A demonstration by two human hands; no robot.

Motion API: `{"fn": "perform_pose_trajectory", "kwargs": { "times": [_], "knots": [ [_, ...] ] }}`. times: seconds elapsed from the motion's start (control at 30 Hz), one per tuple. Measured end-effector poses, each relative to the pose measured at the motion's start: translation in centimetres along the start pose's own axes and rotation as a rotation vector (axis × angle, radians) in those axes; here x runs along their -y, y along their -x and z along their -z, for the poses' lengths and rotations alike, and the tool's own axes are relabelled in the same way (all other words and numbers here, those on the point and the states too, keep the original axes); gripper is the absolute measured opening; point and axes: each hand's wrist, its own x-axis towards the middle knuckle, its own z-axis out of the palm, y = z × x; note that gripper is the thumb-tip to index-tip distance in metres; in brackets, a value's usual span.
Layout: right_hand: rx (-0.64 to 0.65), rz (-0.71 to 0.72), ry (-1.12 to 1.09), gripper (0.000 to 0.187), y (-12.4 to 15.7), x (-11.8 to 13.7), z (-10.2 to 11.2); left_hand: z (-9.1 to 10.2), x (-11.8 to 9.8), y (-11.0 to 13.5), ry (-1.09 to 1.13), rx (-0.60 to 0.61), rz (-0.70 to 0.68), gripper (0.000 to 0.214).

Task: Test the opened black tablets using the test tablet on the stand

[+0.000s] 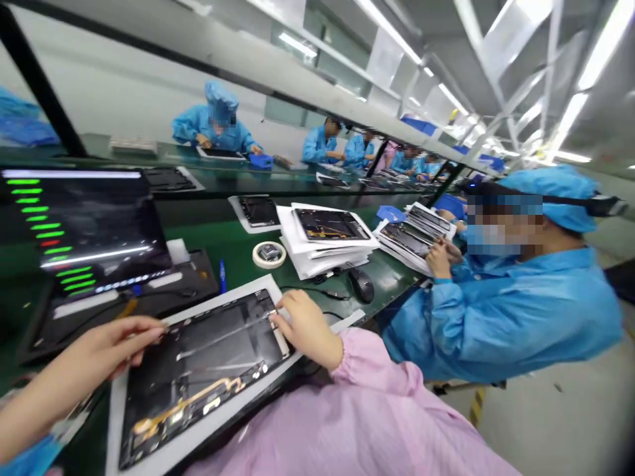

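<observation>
A tablet panel with its back open (203, 373) lies tilted on a white sheet (116, 423), showing dark metal and a gold flex strip along its near edge. My right hand (305, 327), coming from a pink sleeve (342, 410), rests its fingertips on the panel's far right edge, over a narrow pale strip. My left hand (116, 344) reaches in from the lower left, with fingers extended and apart from the panel's upper left edge or barely touching it. Neither hand visibly grips anything.
Left of the panel stands a lit screen with green bars (84, 231). Ahead lie a tape roll (268, 254), blue pen (223, 276), black mouse (360, 285) and stacked panels on white sheets (327, 238). A co-worker in blue (501, 317) sits at right; others work along the bench.
</observation>
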Motion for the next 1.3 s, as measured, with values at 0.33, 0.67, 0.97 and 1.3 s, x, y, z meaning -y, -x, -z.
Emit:
{"fn": "perform_pose_trajectory", "kwargs": {
  "times": [0.33, 0.67, 0.97, 1.3],
  "knots": [
    [0.486, 0.535, -0.213, 0.007, -8.3, 5.9, -6.9, -0.4, -2.2, 1.0, 0.157, 0.117, 0.004, 0.008],
    [0.439, 0.399, -0.348, 0.008, -8.6, 6.8, -9.2, -1.2, -3.0, 1.5, -0.269, 0.074, -0.024, 0.017],
    [0.399, 0.364, -0.373, 0.007, -8.2, 6.9, -9.4, -1.2, -3.2, 1.6, -0.281, 0.114, -0.042, 0.02],
    [0.383, 0.345, -0.381, 0.008, -8.0, 6.9, -9.3, -1.5, -2.9, 1.6, -0.311, 0.093, -0.076, 0.019]
  ]
}}
